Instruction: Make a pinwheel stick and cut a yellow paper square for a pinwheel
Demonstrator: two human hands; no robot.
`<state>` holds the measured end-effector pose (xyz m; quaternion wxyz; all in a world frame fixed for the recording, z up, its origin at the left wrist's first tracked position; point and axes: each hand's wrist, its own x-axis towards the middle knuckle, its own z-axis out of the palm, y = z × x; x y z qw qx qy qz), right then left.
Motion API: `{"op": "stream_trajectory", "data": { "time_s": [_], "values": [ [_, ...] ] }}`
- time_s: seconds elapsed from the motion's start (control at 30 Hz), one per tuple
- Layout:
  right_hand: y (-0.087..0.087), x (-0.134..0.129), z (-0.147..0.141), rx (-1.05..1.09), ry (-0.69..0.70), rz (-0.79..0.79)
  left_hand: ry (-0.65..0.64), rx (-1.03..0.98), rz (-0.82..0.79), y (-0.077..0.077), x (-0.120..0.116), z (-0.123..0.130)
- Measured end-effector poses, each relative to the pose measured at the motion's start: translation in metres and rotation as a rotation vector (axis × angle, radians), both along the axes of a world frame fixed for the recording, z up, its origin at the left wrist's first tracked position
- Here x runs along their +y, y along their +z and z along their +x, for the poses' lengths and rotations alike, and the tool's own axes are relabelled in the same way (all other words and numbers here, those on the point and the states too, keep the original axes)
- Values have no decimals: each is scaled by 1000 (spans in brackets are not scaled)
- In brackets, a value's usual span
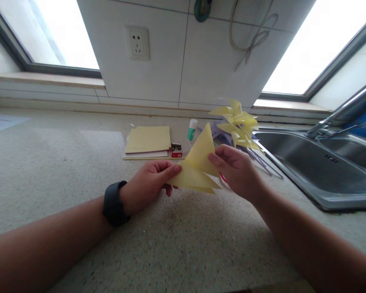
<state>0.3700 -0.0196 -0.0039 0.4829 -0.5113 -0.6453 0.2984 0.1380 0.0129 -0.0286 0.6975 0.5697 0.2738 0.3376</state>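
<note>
A cut sheet of yellow paper [198,173], split into pointed flaps, is held up above the counter between both hands. My left hand [154,178] pinches its left side between thumb and fingers; a dark watch band is on that wrist. Over on the right, my right hand [234,169] grips the edge of the flap that points upward. Something red shows just beneath my right hand, mostly hidden. Behind the paper stands a glue stick [192,130] with a white cap and green label.
A stack of yellow paper [149,139] lies behind my left hand, beside a small red box of pins [176,150] and a thin stick. Yellow and purple pinwheels [238,122] lie near the metal sink [311,162] at right. A wall socket [138,42] is above.
</note>
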Motion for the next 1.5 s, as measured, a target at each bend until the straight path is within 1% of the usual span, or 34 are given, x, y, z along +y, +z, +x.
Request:
{"op": "stream_trajectory", "data": {
  "time_s": [0.13, 0.2, 0.37, 0.47, 0.57, 0.73, 0.83, 1.07, 1.23, 1.3, 1.37, 1.5],
  "values": [
    [4, -2, 3, -145, -82, -17, -5, 5, 7, 0, 0, -1],
    [4, -2, 4, -206, -102, -35, -5, 21, 15, -1, 0, -1],
    [1, 1, 5, -272, -67, -110, 5, 30, 7, -3, 1, -3],
    [-3, 3, 4, -231, -41, -109, 18, 11, -34, -2, 0, -2],
    [-4, 4, 3, -146, -13, -101, 32, -15, -64, 0, -1, -1],
    [-3, 5, -1, 47, 52, -137, 36, -31, -79, -1, 0, 0],
    [-2, 5, -2, 143, 59, -150, 47, -36, -84, -2, 1, 0],
    [-4, 7, 1, 192, 53, -153, 77, -27, -90, -1, 0, 1],
    [-1, 6, 1, 220, 32, -159, 119, -56, -174, 1, -1, 2],
    [1, 4, 1, 236, 28, -205, 131, -72, -175, 2, -1, 2],
    [2, 3, 1, 243, 39, -289, 142, -86, -163, 2, -1, 2],
    [2, 2, 1, 246, 126, -450, 191, -99, -104, -2, 1, 1]
  ]
}}
